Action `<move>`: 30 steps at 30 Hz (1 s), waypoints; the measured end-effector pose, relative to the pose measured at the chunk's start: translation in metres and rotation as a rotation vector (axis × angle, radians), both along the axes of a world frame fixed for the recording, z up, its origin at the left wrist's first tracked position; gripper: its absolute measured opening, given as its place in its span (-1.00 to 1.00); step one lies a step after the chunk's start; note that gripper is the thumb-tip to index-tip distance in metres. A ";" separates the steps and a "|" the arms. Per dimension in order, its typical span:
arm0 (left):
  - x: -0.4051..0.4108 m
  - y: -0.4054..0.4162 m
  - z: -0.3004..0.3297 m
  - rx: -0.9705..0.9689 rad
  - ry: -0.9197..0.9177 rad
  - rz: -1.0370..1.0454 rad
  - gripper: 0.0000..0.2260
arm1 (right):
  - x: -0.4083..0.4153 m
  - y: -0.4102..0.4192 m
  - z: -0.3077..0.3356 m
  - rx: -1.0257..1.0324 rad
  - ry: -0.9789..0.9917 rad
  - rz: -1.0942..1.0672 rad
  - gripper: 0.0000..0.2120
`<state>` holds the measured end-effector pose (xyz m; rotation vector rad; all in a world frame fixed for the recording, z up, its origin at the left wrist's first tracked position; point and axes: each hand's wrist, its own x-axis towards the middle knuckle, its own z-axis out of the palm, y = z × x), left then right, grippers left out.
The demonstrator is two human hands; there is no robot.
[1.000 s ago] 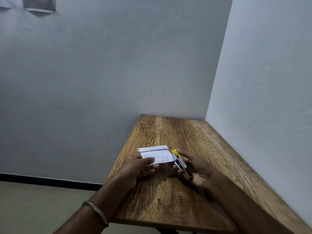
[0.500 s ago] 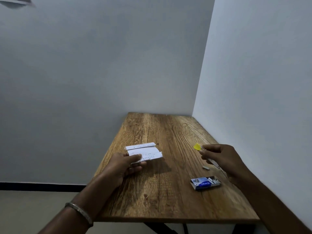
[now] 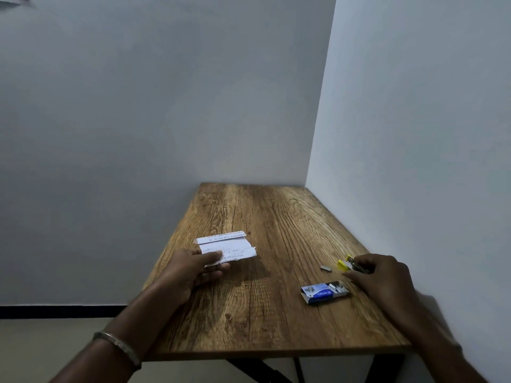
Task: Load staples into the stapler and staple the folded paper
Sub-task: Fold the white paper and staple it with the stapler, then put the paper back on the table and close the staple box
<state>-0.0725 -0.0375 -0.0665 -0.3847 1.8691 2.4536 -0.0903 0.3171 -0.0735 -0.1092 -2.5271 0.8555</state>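
Observation:
A folded white paper [image 3: 226, 246] with printed text lies at the left of the wooden table [image 3: 265, 217]. My left hand [image 3: 193, 268] pinches its near left corner between thumb and fingers. A small stapler [image 3: 349, 265] with a yellow end sits low at the table's right side. My right hand [image 3: 378, 280] is closed around its rear; most of its body is hidden by my fingers. An open blue staple box [image 3: 323, 293] lies just left of my right hand. A short strip of staples [image 3: 325, 268] rests on the table beside the stapler's yellow end.
The table stands in a corner, with a grey wall [image 3: 414, 161] tight against its right edge and another wall behind it. The floor [image 3: 41, 344] drops away past the table's left and near edges.
My right hand has carried the stapler away from the paper to the right and lowered it near the table by the staple box. My left hand still holds the paper.

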 end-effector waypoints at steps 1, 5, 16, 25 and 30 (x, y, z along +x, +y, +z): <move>0.000 0.000 0.000 0.001 0.002 0.002 -0.86 | 0.001 0.000 -0.001 0.014 -0.006 -0.008 -0.63; -0.001 0.000 0.000 0.000 0.002 0.005 -0.84 | 0.003 -0.001 -0.004 0.023 -0.020 -0.024 -0.61; -0.001 0.001 0.000 -0.009 -0.001 0.001 -0.79 | 0.018 -0.033 0.020 0.095 0.254 0.110 -0.70; 0.000 0.001 0.001 -0.007 -0.023 -0.003 -0.82 | 0.009 -0.142 0.033 0.502 0.340 0.623 -0.61; -0.002 -0.002 -0.001 0.017 -0.028 0.002 -0.81 | -0.001 -0.169 0.028 0.689 0.367 0.613 -0.66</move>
